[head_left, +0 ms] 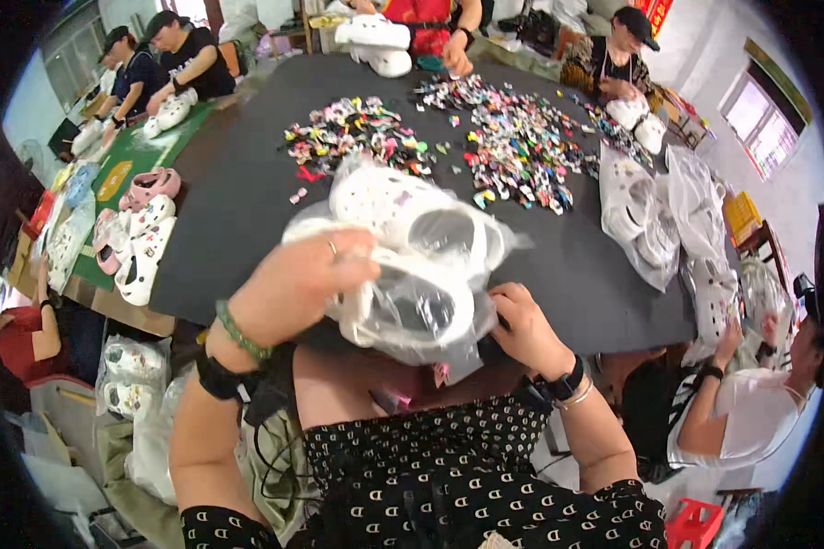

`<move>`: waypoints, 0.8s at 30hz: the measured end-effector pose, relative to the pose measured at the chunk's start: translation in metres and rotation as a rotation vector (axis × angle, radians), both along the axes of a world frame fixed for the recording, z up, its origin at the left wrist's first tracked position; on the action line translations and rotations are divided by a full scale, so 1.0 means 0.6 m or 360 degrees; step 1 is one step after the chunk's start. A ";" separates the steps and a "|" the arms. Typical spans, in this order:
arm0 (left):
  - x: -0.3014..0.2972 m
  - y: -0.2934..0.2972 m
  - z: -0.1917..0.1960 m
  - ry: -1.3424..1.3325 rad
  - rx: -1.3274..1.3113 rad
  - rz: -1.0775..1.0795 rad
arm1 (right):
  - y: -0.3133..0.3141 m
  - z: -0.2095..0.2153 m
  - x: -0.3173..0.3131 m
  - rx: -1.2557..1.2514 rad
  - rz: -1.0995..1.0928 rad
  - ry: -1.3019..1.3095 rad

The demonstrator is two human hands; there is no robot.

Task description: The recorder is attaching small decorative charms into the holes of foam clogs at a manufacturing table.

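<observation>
A pair of white clogs (375,203) in a clear plastic bag (467,359) is held up over the near edge of the dark table (238,192). My left hand (307,284), with a ring and a green bead bracelet, closes on the near side of the bagged clogs, its fingers over the white rim. My right hand (529,328) is beside the right end of the bag with its fingers curled in. What lies between those fingers is hidden. Beyond the clogs lie heaps of small colourful shoe charms (352,128), with a larger spread of charms (522,151) to the right.
Bagged white clogs (636,220) lie at the table's right. White and pink clogs (142,229) stand on a green table (119,174) at left. Several people work around, one across with white clogs (375,41). A red stool (696,523) stands at lower right.
</observation>
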State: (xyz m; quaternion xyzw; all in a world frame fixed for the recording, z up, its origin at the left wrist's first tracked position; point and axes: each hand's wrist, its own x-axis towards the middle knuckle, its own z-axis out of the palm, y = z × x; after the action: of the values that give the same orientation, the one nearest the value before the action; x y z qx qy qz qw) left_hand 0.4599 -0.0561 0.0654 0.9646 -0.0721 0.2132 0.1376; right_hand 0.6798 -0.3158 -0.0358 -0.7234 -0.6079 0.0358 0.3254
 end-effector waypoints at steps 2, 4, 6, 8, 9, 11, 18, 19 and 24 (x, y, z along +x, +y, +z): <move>0.013 0.022 -0.004 0.0014 0.0044 0.0167 | -0.005 -0.009 -0.010 0.0010 -0.0012 -0.0015; 0.024 0.052 -0.008 -0.0036 -0.0252 0.0293 | -0.005 -0.020 -0.022 0.0016 -0.0050 0.0098; 0.029 0.093 -0.015 -0.0102 -0.0300 0.0322 | 0.005 -0.020 -0.035 -0.0019 -0.0069 0.0215; 0.033 0.104 -0.020 -0.0176 -0.0351 0.0343 | 0.014 -0.022 -0.046 -0.0010 -0.0029 0.0237; 0.036 0.102 -0.018 -0.0183 -0.0359 0.0351 | 0.018 -0.028 -0.050 -0.0011 -0.0014 0.0240; 0.038 0.100 -0.018 -0.0195 -0.0378 0.0369 | 0.027 -0.029 -0.060 -0.0021 -0.0022 0.0193; 0.027 0.082 -0.021 -0.0260 -0.0412 0.0346 | 0.028 -0.039 -0.044 -0.0087 -0.0041 0.0087; 0.023 0.076 -0.019 -0.0243 -0.0360 0.0352 | 0.022 -0.036 -0.031 -0.0141 -0.0069 0.0155; 0.002 0.020 -0.022 -0.0241 -0.0312 0.0436 | -0.020 0.004 0.067 -0.0141 -0.0586 -0.0187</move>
State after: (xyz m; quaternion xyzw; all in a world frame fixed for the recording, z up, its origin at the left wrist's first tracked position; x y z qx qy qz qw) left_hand 0.4614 -0.0439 0.0522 0.9286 0.0709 0.3078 0.1949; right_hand 0.7198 -0.3280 -0.0332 -0.8369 -0.4811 -0.0398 0.2582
